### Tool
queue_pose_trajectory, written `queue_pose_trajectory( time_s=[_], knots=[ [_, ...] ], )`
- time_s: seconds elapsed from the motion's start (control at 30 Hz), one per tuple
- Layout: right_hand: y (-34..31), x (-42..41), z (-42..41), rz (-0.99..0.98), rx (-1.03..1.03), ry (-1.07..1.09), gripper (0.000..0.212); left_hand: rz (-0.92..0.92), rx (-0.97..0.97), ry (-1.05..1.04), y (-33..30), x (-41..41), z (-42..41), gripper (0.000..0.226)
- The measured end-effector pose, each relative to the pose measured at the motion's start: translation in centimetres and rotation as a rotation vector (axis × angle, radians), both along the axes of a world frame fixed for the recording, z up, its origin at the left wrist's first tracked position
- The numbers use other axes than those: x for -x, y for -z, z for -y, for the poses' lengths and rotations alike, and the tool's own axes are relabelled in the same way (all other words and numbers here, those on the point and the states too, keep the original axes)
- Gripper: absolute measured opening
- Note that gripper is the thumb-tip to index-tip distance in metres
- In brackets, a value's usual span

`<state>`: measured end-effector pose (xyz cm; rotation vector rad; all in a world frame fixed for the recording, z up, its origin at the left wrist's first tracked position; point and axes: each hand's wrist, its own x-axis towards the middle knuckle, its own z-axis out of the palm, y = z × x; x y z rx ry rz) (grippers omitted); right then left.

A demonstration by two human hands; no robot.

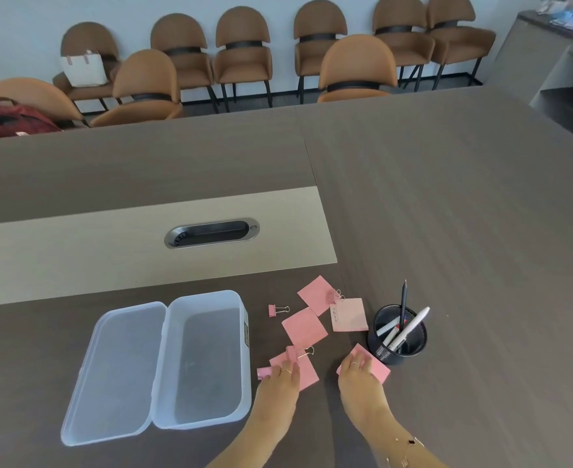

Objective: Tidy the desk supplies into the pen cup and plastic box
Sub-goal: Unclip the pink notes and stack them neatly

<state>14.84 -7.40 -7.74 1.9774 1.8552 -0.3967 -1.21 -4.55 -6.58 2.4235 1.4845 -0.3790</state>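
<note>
A clear plastic box [207, 359] sits open on the dark wood-grain bench [447, 214], its hinged lid [116, 373] folded flat to its left. Just right of the box, the left hand [281, 380] presses down on a pink sticky note [307, 371]; the fingers [286, 368] lie flat across the paper's near left part, and a pink binder clip [264, 372] pokes out from beside them on the left. Whether those fingers actually pinch the clip cannot be told. A second pink clip [293, 353] with gold wire arms rests at the top edge of the same note, just beyond the fingertips.

Farther back, a loose clip [275, 310] lies alone on the bench, near three more pink notes: one in the middle [304, 327], one behind it [317, 293] and one bearing handwriting [349, 315], with another clip [335, 296] where the back two meet.

The right hand [357, 369] rests on a further pink note [376, 368], fingers curled over its left corner, the paper fanning out to their right. That note touches the foot of the black mesh pen cup [398, 336], which holds several pens [410, 327] and stands upright.
</note>
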Motion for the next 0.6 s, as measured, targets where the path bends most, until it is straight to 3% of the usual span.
queue_pose_trajectory(
  time_s=[0.1, 0.23, 0.33, 0.43, 0.5, 0.6],
  knots=[
    [-0.3, 0.1, -0.4, -0.009, -0.015, 0.071, 0.058, -0.107, -0.001, 0.066, -0.2, -0.7, -0.1, 0.057],
    [-2.3, 0.1, -1.5, -0.095, -0.222, 0.127, 0.056, -0.171, -0.001, 0.071, -0.1, -0.7, 0.1, 0.048],
    [-3.6, 0.5, -3.0, -0.198, -0.384, 0.124, 0.064, -0.106, 0.021, 0.038, -1.2, -0.7, -0.7, 0.028],
    [-4.4, 0.7, -5.1, -0.136, -0.446, 0.12, 0.077, 0.006, -0.067, 0.012, -2.5, -0.5, -1.8, 0.02],
    [-3.5, 0.3, -6.3, -0.092, -0.413, 0.13, 0.083, 0.071, -0.101, -0.051, -4.0, -0.4, -2.4, 0.028],
    [-1.2, -0.6, -7.3, -0.026, -0.296, 0.16, 0.077, 0.224, -0.164, -0.126, -5.0, 0.1, -3.9, 0.019]
  ],
)
